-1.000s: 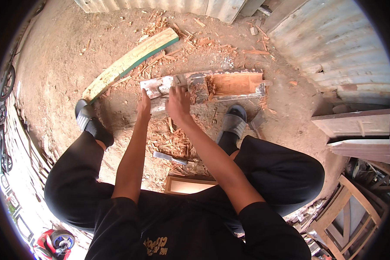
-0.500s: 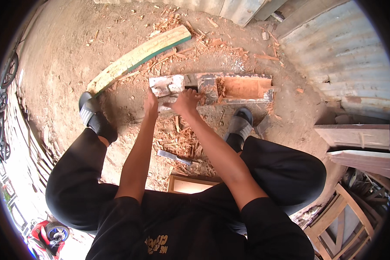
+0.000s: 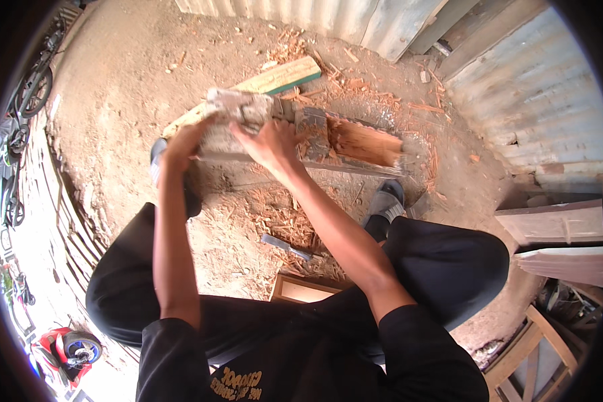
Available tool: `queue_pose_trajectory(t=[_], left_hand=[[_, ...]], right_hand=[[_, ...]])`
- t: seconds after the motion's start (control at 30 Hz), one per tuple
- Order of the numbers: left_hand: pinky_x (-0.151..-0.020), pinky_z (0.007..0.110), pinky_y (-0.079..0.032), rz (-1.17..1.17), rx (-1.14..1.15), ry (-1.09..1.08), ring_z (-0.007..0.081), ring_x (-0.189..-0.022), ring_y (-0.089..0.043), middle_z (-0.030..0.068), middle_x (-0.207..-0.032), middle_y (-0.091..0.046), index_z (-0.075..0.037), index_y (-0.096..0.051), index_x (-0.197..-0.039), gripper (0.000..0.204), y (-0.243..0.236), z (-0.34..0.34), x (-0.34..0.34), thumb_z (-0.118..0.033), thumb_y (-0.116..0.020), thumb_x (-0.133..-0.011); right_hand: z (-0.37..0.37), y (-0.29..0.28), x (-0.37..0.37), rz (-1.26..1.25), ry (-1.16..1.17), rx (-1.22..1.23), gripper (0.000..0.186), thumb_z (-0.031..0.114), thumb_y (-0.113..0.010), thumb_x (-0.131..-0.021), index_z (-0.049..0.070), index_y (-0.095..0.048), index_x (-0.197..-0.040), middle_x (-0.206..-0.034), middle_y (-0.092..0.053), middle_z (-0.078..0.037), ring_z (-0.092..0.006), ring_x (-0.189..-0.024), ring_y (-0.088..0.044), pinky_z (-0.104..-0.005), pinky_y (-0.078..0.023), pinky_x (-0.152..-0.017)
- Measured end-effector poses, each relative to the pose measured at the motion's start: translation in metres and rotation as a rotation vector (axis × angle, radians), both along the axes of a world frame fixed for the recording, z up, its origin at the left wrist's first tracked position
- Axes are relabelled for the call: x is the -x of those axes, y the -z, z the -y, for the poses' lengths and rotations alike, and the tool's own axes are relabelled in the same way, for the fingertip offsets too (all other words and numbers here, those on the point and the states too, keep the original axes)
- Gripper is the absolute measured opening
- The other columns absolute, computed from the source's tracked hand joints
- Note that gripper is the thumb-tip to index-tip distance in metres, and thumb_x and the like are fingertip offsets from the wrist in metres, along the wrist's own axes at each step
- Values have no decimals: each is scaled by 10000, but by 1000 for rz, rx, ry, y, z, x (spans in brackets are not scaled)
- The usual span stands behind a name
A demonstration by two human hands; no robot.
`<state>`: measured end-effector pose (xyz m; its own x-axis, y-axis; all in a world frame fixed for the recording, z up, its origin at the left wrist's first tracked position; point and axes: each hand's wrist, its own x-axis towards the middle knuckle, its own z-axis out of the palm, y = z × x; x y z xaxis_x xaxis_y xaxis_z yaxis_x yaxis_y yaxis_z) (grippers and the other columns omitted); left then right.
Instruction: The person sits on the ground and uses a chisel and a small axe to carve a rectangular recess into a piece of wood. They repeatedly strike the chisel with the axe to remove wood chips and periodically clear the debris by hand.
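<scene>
A thick wooden block (image 3: 365, 142) lies across in front of me, tilted, its left end raised off the dirt. Its right part is hollowed into an orange-brown trough, and the left part is pale and weathered. My left hand (image 3: 186, 144) grips the left end, smeared by motion. Around the block's middle, my right hand (image 3: 273, 144) is closed with the thumb toward the left; its fingertips are partly hidden. Behind the block lies a long pale plank with a green edge (image 3: 288, 75), partly covered by the raised end.
Wood chips (image 3: 288, 221) are scattered around the block. A grey flat-bladed tool (image 3: 286, 246) and a wooden frame (image 3: 301, 289) lie between my legs. Corrugated metal sheets (image 3: 536, 94) stand at the right, above pale boards (image 3: 549, 221). Motorbikes are at the far left.
The block's left end has risen and swung left and away, now overlapping the plank in view. Both hands moved left with it. The view has shifted slightly.
</scene>
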<state>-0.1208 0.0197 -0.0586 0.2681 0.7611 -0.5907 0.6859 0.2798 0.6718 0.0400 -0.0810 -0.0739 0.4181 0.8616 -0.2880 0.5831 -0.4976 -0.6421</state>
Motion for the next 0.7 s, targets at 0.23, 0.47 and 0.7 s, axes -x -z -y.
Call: queue_pose_trajectory(t=[0.23,0.47,0.7], left_hand=[[-681,239,-453,-134,-685,245,177,-749,-596,158,-904,-656,-16,-623,-1086,584,-287,39,-40,-507,-589,-772],[-748,353,-528,-202,-1283,575,276,-793,-669,161,-828,-675,-53,-569,-1143,470,-299,139,-145,-340,-618,-774],[-721,417,-544,-375,-1343,561,376,-854,-631,243,-962,-554,-44,-437,-1184,581,-216,170,-203,-404,-591,-754]], right_hand=[[23,-176,-22,-549,137,-535,580,589,-490,-822,54,-544,-604,-507,-514,-51,-177,-442,-489,-362,-363,-420],[41,-144,-45,-1025,342,-936,702,581,-290,-893,-39,-489,-1154,-1015,-555,-204,-275,-984,-543,-364,-400,-893],[69,-82,-84,-1251,286,-849,733,598,-155,-928,53,-175,-1417,-1415,-270,-135,-208,-1327,-235,-341,-204,-1073]])
